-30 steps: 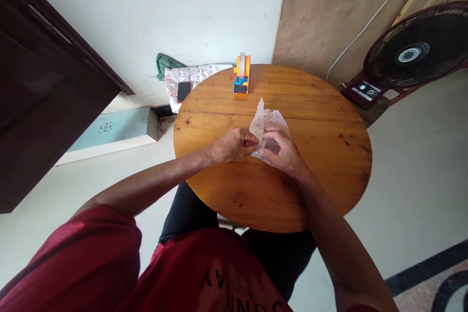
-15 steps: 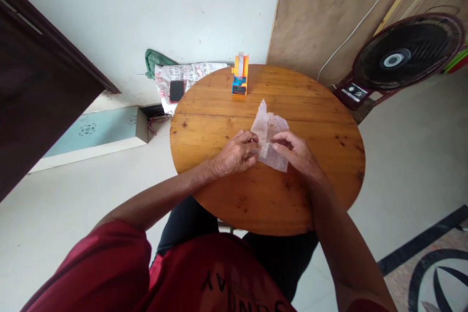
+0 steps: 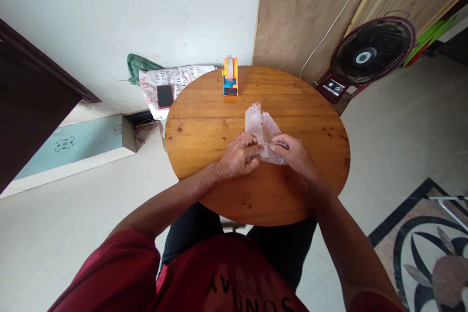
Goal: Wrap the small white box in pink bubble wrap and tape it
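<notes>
A piece of clear, pinkish bubble wrap (image 3: 268,129) lies partly folded on the round wooden table (image 3: 204,139), its top corners sticking up and away from me. My left hand (image 3: 242,154) is closed on its left edge, fingers curled with the thumb against them. On the right side, my right hand (image 3: 292,152) pinches the wrap between thumb and fingers. Part of the sheet is hidden under both hands. Whether anything is inside the folds, I cannot tell.
An orange and blue tape dispenser (image 3: 230,78) stands at the table's far edge. Behind the table on the left are a printed white sack (image 3: 149,90) and a dark red-edged phone-like object (image 3: 165,96). A fan (image 3: 365,56) stands beyond the right side.
My right hand has closed from a looser pose onto the wrap's right side. The wrap has turned and drawn in slightly. The whole view has shifted a little to the right.
</notes>
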The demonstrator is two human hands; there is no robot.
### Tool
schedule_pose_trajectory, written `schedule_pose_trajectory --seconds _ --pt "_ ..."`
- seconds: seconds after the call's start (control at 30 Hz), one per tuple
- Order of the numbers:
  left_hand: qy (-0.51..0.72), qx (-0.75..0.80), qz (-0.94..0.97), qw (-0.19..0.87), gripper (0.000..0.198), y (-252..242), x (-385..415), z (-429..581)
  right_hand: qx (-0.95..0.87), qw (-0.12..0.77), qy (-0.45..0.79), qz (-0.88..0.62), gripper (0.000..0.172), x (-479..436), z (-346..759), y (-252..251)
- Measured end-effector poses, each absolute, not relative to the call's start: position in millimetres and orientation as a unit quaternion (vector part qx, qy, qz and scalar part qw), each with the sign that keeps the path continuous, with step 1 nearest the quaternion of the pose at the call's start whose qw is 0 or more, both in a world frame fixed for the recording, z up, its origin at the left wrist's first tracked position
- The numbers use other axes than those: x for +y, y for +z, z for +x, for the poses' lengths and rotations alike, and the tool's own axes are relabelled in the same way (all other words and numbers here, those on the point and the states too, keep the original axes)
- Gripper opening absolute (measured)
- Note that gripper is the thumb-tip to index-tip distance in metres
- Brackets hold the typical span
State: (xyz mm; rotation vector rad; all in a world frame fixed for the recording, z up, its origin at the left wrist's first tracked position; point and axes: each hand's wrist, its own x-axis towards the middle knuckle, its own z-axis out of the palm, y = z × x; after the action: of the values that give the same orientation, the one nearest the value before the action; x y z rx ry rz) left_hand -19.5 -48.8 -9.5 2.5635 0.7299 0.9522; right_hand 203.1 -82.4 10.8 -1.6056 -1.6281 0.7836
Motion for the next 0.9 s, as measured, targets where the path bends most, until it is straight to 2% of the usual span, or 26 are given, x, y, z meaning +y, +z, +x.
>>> schedule_pose_trajectory --seconds 0.2,0.3,0.4,0.53,0.63,0.77,0.9 --pt "0.325 0.239 0.903 0.15 0.032 -11.0 -46.7 -20.0 -0.602 0.365 0.227 -0.673 0.027 -94.0 204.3 2.1" --pt "0.301 0.253 0.909 0.14 0.033 -6.6 -47.5 -21.3 -0.596 0.344 0.155 -0.709 0.044 -99.2 205.9 1.3" --pt "0.296 0.259 0.911 0.126 0.032 -4.0 -48.4 -21.7 -0.571 0.322 0.167 -0.736 0.065 -103.6 208.4 1.4" --pt "0.305 0.252 0.912 0.109 0.032 -5.4 -48.9 -21.4 -0.554 0.299 0.207 -0.749 0.074 -104.0 209.3 2.3" --pt "0.31 0.249 0.913 0.093 0.032 -8.0 -48.7 -21.1 -0.544 0.287 0.251 -0.747 0.065 -102.7 206.2 6.7" --pt "0.331 0.239 0.91 0.073 0.032 -11.9 -47.3 -20.4 -0.563 0.283 0.296 -0.718 0.037 -102.2 200.5 16.3" --pt "0.335 0.234 0.91 0.07 0.032 -14.0 -46.5 -20.0 -0.584 0.263 0.267 -0.72 0.027 -100.0 196.2 19.9"
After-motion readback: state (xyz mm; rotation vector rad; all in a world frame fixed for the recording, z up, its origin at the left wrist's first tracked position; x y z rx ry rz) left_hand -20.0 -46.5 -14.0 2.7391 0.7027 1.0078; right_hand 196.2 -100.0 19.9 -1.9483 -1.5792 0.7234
